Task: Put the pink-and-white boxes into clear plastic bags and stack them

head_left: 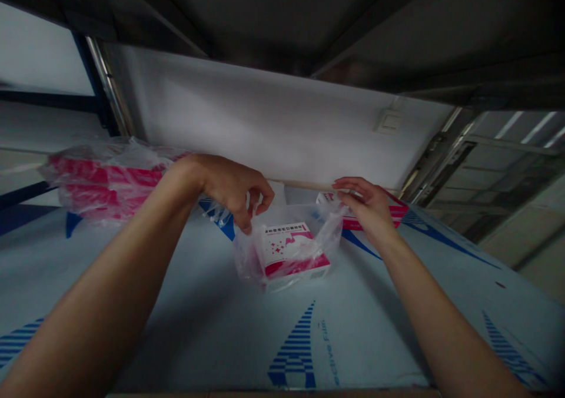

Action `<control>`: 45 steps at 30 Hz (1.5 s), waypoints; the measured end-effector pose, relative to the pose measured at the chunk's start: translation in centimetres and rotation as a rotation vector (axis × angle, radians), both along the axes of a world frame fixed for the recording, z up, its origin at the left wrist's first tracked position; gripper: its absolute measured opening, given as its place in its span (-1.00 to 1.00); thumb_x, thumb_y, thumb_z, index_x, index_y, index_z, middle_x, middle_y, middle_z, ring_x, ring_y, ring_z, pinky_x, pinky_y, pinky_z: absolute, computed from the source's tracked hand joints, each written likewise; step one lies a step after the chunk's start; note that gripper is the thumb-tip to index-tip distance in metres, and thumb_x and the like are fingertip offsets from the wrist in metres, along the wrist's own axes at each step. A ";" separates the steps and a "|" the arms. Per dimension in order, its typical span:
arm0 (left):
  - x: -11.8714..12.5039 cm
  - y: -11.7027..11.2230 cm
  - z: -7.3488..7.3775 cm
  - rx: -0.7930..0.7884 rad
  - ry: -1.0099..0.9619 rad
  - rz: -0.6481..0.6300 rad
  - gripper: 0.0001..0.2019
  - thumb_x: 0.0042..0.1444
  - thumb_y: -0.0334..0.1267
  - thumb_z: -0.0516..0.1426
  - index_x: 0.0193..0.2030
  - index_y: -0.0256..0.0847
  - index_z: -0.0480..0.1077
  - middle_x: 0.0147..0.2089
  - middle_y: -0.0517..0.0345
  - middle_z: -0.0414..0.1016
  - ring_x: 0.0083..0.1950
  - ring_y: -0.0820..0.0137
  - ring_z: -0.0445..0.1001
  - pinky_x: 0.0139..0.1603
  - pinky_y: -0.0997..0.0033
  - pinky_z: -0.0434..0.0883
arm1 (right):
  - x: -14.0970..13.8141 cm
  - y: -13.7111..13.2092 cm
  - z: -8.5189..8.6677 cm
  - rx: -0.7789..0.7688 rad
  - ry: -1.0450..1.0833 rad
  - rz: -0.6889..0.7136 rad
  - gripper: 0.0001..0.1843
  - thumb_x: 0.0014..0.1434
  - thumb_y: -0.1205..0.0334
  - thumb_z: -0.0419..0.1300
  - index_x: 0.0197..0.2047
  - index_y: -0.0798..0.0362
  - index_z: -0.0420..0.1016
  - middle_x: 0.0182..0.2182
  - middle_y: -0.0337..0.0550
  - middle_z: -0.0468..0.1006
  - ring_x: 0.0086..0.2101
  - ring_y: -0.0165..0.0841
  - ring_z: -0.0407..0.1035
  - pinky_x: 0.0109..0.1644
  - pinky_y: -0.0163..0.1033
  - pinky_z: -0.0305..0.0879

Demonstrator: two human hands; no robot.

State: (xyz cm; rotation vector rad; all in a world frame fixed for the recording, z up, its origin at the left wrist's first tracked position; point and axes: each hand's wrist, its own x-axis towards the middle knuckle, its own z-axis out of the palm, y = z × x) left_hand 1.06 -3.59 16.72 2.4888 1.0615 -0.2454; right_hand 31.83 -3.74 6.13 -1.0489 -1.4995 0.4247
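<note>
Fig.: The left hand [229, 189] and right hand [366, 212], narrowly pinched, held opposite edges of a clear plastic bag [304, 227], its mouth spread around a white-and-red cardboard box [293, 251].

One left hand [229, 189] and one right hand [366, 206] are showing, making two hands in all; one clear plastic bag [246, 254] is sitting between them, holding one pink-and-white carton [291, 251]; one more pink-and-white carton [395, 212] is lying just behind the right hand; one plastic-wrapped pile of pink-and-white packs [106, 180] is lying off to the left, its count hidden by the wrapping; one worktop [185, 327] is carrying all of these; one wall switch plate [388, 121] and one wooden strip [304, 185] are showing beyond.
</note>
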 end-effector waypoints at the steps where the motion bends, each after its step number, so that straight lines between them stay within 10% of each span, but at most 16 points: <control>1: -0.2 -0.1 0.1 0.031 -0.017 -0.006 -0.74 -0.16 -0.19 0.32 -0.30 -0.16 0.45 -0.39 0.27 0.51 -0.36 0.39 0.42 -0.35 0.47 0.23 | 0.0 0.0 0.0 -0.001 0.033 0.003 -0.76 0.03 0.24 0.33 -0.17 -0.02 0.55 -0.18 -0.12 0.62 -0.15 -0.22 0.50 -0.15 -0.15 0.42; 7: 0.7 -1.0 0.7 0.325 -0.332 -0.101 -0.75 -0.03 -0.11 0.26 -0.26 -0.21 0.47 -0.14 0.13 0.50 -0.16 0.34 0.43 -0.15 0.42 0.29 | 0.4 -0.2 0.4 -0.071 0.215 0.096 -0.64 -0.03 0.13 0.43 -0.13 -0.10 0.53 -0.10 -0.14 0.62 -0.12 -0.21 0.51 -0.15 -0.14 0.43; 13: 0.2 -0.1 0.5 -0.072 -0.554 -0.190 -0.70 0.01 -0.03 0.19 -0.23 -0.21 0.51 0.03 0.01 0.54 0.10 0.15 0.42 0.07 0.27 0.30 | 0.5 -0.8 1.1 -0.031 0.234 0.213 -0.62 0.00 0.15 0.39 -0.08 -0.20 0.48 0.06 -0.17 0.56 -0.13 -0.23 0.50 -0.08 -0.06 0.44; 19: 0.8 2.7 -3.5 -0.481 -0.980 -0.120 -0.58 -0.17 0.00 0.09 -0.18 -0.17 0.44 0.22 -0.07 0.44 0.26 0.06 0.36 0.11 0.13 0.34 | -0.7 -1.6 1.3 0.063 0.173 0.208 -0.68 0.09 0.14 0.34 -0.07 -0.23 0.45 0.07 -0.21 0.52 -0.05 -0.23 0.48 0.04 -0.02 0.43; 25: 3.5 2.6 -6.6 -0.946 -0.794 -0.225 -0.17 -0.26 -0.14 0.13 0.29 -0.23 0.23 0.19 -0.12 0.50 0.26 -0.01 0.39 0.08 0.22 0.34 | -2.3 -2.5 1.4 0.089 0.174 0.247 -0.70 0.08 0.21 0.35 -0.11 -0.20 0.45 0.04 -0.22 0.54 -0.02 -0.23 0.46 0.09 -0.01 0.42; 33: 3.5 2.4 -7.0 -0.892 -0.795 -0.302 -0.02 -0.22 -0.20 0.20 0.44 -0.11 0.01 0.03 0.02 0.53 0.10 0.08 0.51 -0.01 0.28 0.35 | -3.5 -3.2 1.5 0.096 0.142 0.306 -0.68 0.05 0.18 0.41 -0.12 -0.15 0.48 -0.05 -0.19 0.58 -0.17 -0.24 0.51 -0.03 -0.01 0.49; 45: 5.8 2.7 -6.8 -0.732 -0.682 -0.384 -0.62 0.00 -0.10 0.38 -0.07 -0.19 0.52 -0.41 0.23 0.46 -0.44 0.50 0.39 -0.40 0.51 0.36 | -5.9 -5.3 2.2 0.181 0.013 0.369 -0.73 0.05 0.31 0.44 -0.15 -0.02 0.58 0.00 -0.10 0.61 -0.28 -0.34 0.57 -0.15 -0.16 0.58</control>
